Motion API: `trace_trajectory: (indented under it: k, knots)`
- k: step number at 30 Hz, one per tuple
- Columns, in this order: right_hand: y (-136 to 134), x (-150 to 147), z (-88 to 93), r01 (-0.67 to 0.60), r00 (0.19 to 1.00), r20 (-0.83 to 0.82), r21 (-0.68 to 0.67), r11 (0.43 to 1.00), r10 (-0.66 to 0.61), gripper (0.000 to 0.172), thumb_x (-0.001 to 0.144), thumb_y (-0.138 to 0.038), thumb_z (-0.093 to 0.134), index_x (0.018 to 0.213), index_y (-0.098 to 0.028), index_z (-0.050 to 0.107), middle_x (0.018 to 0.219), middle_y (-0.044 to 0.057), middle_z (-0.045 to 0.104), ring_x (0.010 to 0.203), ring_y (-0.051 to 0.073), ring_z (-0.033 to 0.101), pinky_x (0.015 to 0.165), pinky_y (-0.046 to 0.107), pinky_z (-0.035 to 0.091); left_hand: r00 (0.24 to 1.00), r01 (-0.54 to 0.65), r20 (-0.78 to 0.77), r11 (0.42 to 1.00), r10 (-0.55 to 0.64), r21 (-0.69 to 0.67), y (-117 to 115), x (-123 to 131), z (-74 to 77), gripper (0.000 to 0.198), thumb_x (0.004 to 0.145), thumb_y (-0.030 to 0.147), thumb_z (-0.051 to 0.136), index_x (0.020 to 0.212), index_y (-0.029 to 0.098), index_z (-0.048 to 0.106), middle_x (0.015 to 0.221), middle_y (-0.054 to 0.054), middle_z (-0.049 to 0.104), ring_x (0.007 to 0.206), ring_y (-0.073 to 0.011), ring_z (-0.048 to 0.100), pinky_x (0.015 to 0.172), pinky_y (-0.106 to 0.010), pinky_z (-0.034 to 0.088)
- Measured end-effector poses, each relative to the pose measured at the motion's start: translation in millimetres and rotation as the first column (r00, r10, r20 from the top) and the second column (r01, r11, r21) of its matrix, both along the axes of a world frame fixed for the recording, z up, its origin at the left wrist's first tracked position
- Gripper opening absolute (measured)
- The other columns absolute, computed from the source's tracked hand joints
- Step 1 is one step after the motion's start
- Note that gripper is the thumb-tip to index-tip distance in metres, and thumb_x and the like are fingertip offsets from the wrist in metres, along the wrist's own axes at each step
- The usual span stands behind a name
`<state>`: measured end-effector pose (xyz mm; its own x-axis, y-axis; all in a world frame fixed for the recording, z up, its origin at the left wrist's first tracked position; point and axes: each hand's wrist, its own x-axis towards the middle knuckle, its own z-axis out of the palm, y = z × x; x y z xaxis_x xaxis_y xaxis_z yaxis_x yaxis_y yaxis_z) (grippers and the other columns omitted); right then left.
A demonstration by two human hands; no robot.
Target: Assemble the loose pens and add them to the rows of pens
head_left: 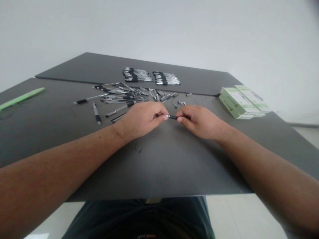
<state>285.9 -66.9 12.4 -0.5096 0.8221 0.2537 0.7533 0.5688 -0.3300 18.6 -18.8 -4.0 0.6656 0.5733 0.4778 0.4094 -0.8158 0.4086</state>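
Between my two hands, just above the dark table (164, 166), is a pen (172, 117) with a black grip and a silvery tip end. My left hand (143, 118) pinches its tip end between thumb and forefinger. On the black part, the fingers of my right hand (196, 120) are closed; the rest of the pen is hidden inside that hand. Behind my left hand lies a loose heap of clear pens (122, 96) with black grips. Small pen parts (161, 96) are scattered beyond both hands.
Two neat rows of pens, a left row (137, 74) and a right row (166, 78), lie on the far table. Green and white boxes (243, 102) are stacked at the right. A long green object (22, 98) lies at the left edge. One pen (96, 113) lies apart.
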Motion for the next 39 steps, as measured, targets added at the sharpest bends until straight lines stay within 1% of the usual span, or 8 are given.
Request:
trace_trajectory:
  k: [3, 6, 10, 15, 22, 29, 34, 39]
  knots:
    - [3, 6, 1.0, 0.025, 1.0, -0.007, 0.02, 0.999, -0.025, 0.017, 0.105, -0.034, 0.062, 0.103, -0.023, 0.075, 0.094, 0.007, 0.08, 0.085, 0.024, 0.069, 0.079, 0.034, 0.048, 0.999, -0.011, 0.053, 0.998, 0.015, -0.063, 2, -2, -0.5, 0.016, 0.101, 0.031, 0.07, 0.108, 0.021, 0.08, 0.099, -0.003, 0.084, 0.088, -0.0196, 0.078, 0.085, -0.031, 0.059]
    - [10, 17, 1.1, 0.153, 0.987, -0.06, 0.056, 0.987, -0.149, 0.023, 0.106, -0.042, 0.063, 0.101, -0.023, 0.075, 0.091, 0.007, 0.08, 0.084, 0.025, 0.071, 0.076, 0.035, 0.048, 0.993, -0.066, 0.093, 0.994, 0.074, -0.088, 10, -7, -0.9, 0.02, 0.1, 0.031, 0.07, 0.113, 0.021, 0.08, 0.104, -0.005, 0.085, 0.09, -0.0198, 0.079, 0.087, -0.031, 0.06]
    - [21, 33, -2.2, 0.374, 0.914, -0.187, 0.053, 0.926, -0.359, 0.033, 0.105, -0.055, 0.065, 0.105, -0.023, 0.076, 0.084, 0.006, 0.079, 0.078, 0.027, 0.071, 0.071, 0.037, 0.049, 0.989, -0.129, 0.07, 0.99, 0.133, -0.057, 21, -12, -3.7, 0.02, 0.1, 0.03, 0.067, 0.111, 0.022, 0.081, 0.103, -0.005, 0.085, 0.092, -0.0212, 0.079, 0.09, -0.034, 0.06]
    - [33, 42, -9.0, 0.484, 0.843, -0.314, 0.089, 0.87, -0.437, 0.03, 0.103, -0.052, 0.065, 0.106, -0.024, 0.075, 0.087, 0.008, 0.081, 0.076, 0.028, 0.072, 0.073, 0.04, 0.052, 0.992, -0.112, -0.051, 0.993, 0.114, 0.04, 29, -14, -6.0, 0.025, 0.101, 0.031, 0.063, 0.112, 0.021, 0.083, 0.107, -0.008, 0.086, 0.098, -0.0253, 0.08, 0.094, -0.038, 0.061]
    - [41, 43, -17.7, 0.505, 0.808, -0.368, 0.033, 0.862, -0.46, 0.023, 0.103, -0.045, 0.062, 0.109, -0.025, 0.07, 0.093, 0.007, 0.081, 0.079, 0.027, 0.072, 0.075, 0.039, 0.052, 0.957, -0.019, -0.278, 0.978, 0.077, 0.205, 48, 20, 8.5, 0.033, 0.107, 0.025, 0.055, 0.124, 0.018, 0.082, 0.123, -0.012, 0.084, 0.12, -0.0293, 0.077, 0.11, -0.043, 0.058]
    - [39, 40, -12.9, 0.484, 0.821, -0.375, 0.053, 0.874, -0.432, 0.017, 0.105, -0.036, 0.058, 0.107, -0.024, 0.069, 0.098, 0.009, 0.081, 0.088, 0.027, 0.073, 0.085, 0.04, 0.053, 0.846, 0.115, -0.513, 0.891, 0.144, 0.44, 70, 74, 11.6, 0.032, 0.109, 0.016, 0.055, 0.126, 0.022, 0.081, 0.124, -0.01, 0.082, 0.119, -0.0305, 0.072, 0.093, -0.038, 0.058]
    - [41, 37, -11.5, 0.473, 0.825, -0.403, 0.107, 0.874, -0.397, 0.018, 0.101, -0.036, 0.058, 0.104, -0.022, 0.07, 0.097, 0.01, 0.08, 0.088, 0.027, 0.071, 0.085, 0.039, 0.052, 0.724, 0.209, -0.676, 0.89, 0.138, 0.405, 77, 85, 12.4, 0.023, 0.109, 0.019, 0.059, 0.113, 0.023, 0.081, 0.114, -0.009, 0.083, 0.111, -0.0277, 0.075, 0.085, -0.034, 0.055]
    - [42, 36, -13.3, 0.46, 0.831, -0.41, 0.129, 0.879, -0.375, 0.018, 0.099, -0.036, 0.059, 0.102, -0.023, 0.071, 0.093, 0.009, 0.08, 0.083, 0.026, 0.068, 0.082, 0.039, 0.051, 0.723, 0.162, -0.672, 0.906, 0.159, 0.39, 77, 84, 10.4, 0.023, 0.109, 0.022, 0.061, 0.114, 0.022, 0.083, 0.114, -0.011, 0.083, 0.113, -0.0291, 0.078, 0.089, -0.036, 0.055]
